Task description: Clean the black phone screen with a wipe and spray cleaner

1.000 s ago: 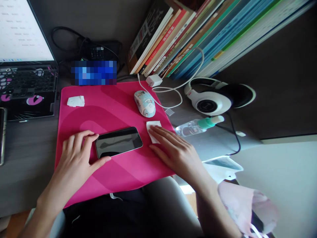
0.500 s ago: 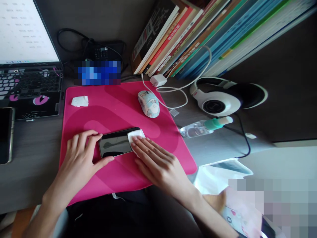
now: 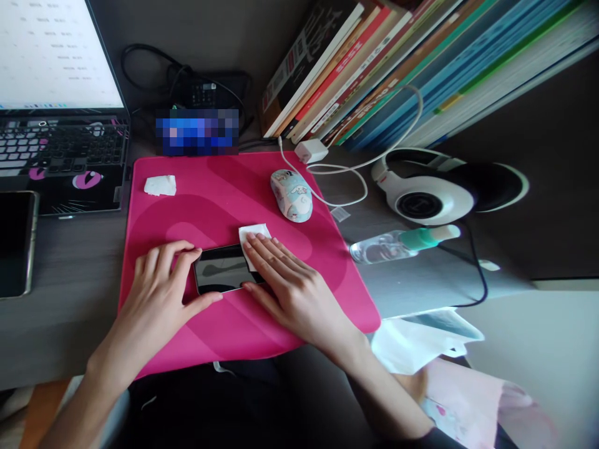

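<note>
A black smartphone point(image 3: 222, 268) lies screen up on the pink desk mat point(image 3: 187, 337). My left hand point(image 3: 161, 290) grips its left end, thumb on the near edge and fingers on the far edge. Under the fingertips of my right hand point(image 3: 294, 284), a folded white tissue point(image 3: 253, 234) is pressed on the phone's right part and sticks out past the far edge. The right fingers lie nearly straight over the tissue, with the thumb by the near edge. They hide the phone's right end.
Farther back on the mat are a crumpled white tissue point(image 3: 160, 185) and a patterned mouse point(image 3: 292, 196). To the right lie a clear spray bottle point(image 3: 384, 247) and white headphones point(image 3: 430, 193). A laptop point(image 3: 60, 149) and another phone point(image 3: 16, 243) are at left; books point(image 3: 355, 81) stand behind.
My right hand has slid the tissue away from me, toward and over the phone's far edge. My left hand keeps its grip. The whole view has shifted slightly.
</note>
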Motion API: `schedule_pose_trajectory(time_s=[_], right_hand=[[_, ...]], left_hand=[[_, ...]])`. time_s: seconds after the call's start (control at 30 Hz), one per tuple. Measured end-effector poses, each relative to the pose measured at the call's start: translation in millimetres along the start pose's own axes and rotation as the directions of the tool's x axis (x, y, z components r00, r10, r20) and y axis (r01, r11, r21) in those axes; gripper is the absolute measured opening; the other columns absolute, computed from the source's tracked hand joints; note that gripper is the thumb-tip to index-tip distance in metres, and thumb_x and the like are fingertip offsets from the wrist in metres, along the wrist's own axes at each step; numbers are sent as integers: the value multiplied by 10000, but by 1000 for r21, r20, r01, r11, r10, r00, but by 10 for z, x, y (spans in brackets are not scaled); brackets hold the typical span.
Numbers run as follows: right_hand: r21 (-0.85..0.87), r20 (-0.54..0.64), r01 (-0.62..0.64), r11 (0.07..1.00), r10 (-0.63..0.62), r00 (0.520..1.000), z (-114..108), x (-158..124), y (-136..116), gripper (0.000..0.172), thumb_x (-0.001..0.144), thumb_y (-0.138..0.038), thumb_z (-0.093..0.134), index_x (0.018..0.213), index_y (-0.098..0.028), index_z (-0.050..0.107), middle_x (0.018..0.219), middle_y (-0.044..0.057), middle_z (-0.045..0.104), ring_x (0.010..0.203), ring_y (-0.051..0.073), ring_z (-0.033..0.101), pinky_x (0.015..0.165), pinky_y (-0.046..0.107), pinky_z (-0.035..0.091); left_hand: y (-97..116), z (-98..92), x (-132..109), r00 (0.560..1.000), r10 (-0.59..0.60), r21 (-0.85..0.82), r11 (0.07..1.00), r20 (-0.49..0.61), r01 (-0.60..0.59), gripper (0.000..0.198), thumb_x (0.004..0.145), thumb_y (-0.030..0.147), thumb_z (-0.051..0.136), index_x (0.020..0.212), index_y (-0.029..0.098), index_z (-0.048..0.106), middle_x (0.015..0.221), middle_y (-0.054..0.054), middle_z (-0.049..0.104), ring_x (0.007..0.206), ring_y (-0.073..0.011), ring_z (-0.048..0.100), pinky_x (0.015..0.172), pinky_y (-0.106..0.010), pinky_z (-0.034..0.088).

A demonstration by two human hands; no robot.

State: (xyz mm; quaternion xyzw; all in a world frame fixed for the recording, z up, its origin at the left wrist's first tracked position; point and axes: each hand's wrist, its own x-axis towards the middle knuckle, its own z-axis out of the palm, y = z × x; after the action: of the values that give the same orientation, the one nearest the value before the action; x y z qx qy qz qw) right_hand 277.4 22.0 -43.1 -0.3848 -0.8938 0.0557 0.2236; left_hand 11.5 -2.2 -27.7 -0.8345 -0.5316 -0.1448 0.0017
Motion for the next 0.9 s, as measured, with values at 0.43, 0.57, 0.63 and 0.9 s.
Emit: schedule_pose_trajectory(time_s=[0.43, 0.57, 0.63, 0.9], right_hand=[[-34, 16, 48, 998, -47, 999, -73, -183, -179, 768, 1072, -212, 607, 1723, -119, 211, 1652, 166, 499, 1559, 290, 464, 1273, 523, 475], [-32, 20, 64, 997, -64, 998, -104, -240, -246, 771, 1074, -219, 607, 1723, -120, 203, 1649, 155, 507, 1557, 281, 470, 1266, 508, 484], [-25, 23, 71, 997, -70, 997, -112, -244, -261, 779, 1074, -217, 605, 1726, -126, 187, 1649, 155, 507, 1554, 279, 472, 1263, 500, 488], [25, 19, 84, 996, -84, 996, -3, -20, -190, 752, 1096, -233, 570, 1731, -153, 175, 1655, 159, 493, 1560, 272, 459, 1282, 520, 462]], left_hand=[[22, 45, -18, 999, -29, 26, 999, -22, 30, 621, 998, 633, 636, 1354, 132, 546, 1372, -205, 643, 1172, -392, 626, 942, -532, 507], [26, 36, -20, 999, -35, -2, 999, -22, 35, 606, 984, 591, 683, 1355, 127, 560, 1371, -204, 641, 1182, -391, 621, 951, -545, 508], [26, 29, -24, 999, -32, -5, 999, -14, 32, 607, 985, 582, 687, 1366, 128, 561, 1378, -204, 635, 1186, -386, 617, 957, -545, 509], [3, 29, -37, 1000, -17, 4, 1000, 5, 17, 623, 987, 593, 676, 1407, 151, 545, 1402, -196, 620, 1206, -385, 609, 978, -532, 498]])
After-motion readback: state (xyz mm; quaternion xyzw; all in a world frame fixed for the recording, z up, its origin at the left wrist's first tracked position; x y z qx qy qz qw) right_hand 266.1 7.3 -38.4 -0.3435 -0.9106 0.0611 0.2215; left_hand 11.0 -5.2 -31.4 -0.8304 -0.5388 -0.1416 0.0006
